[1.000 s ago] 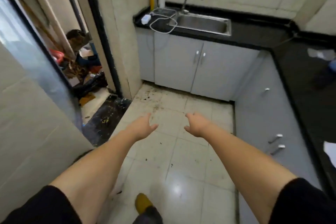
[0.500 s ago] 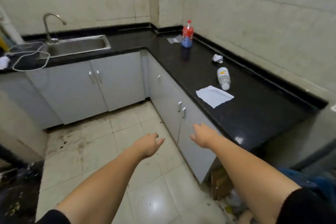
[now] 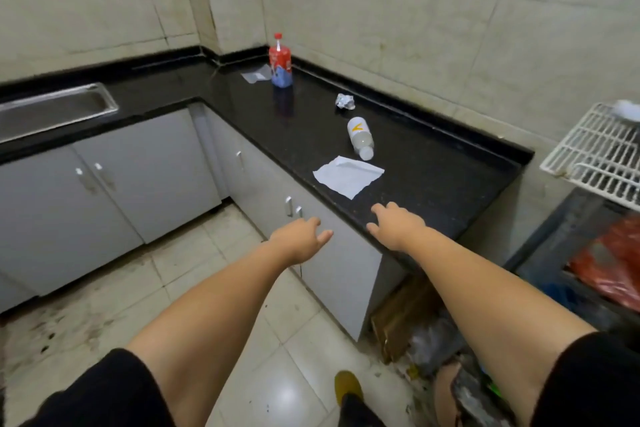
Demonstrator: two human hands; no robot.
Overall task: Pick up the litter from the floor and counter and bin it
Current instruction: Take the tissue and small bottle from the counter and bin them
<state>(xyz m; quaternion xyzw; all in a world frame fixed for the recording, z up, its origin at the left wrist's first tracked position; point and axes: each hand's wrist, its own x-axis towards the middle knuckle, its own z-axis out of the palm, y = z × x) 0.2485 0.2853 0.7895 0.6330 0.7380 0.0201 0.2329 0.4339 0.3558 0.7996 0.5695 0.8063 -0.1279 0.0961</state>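
On the black counter (image 3: 433,184) lie a flat white paper (image 3: 348,176), a small clear bottle on its side (image 3: 360,137), a crumpled foil wad (image 3: 345,101) and, in the far corner, a clear wrapper (image 3: 255,74) beside an upright red bottle (image 3: 280,61). My right hand (image 3: 394,225) hovers at the counter's near edge, just short of the white paper, fingers apart and holding nothing. My left hand (image 3: 301,236) is beside it in front of the cabinet doors, also open and holding nothing.
A steel sink (image 3: 55,107) is set in the counter at the left. Grey cabinets (image 3: 114,198) run below. Cardboard and plastic rubbish (image 3: 415,333) lie on the floor by the counter's end. A white wire rack (image 3: 595,152) and a red bag (image 3: 613,270) are at the right.
The view has swung right from the sink and doorway to the counter with the litter. Both hands have come closer to the counter edge, still holding nothing.
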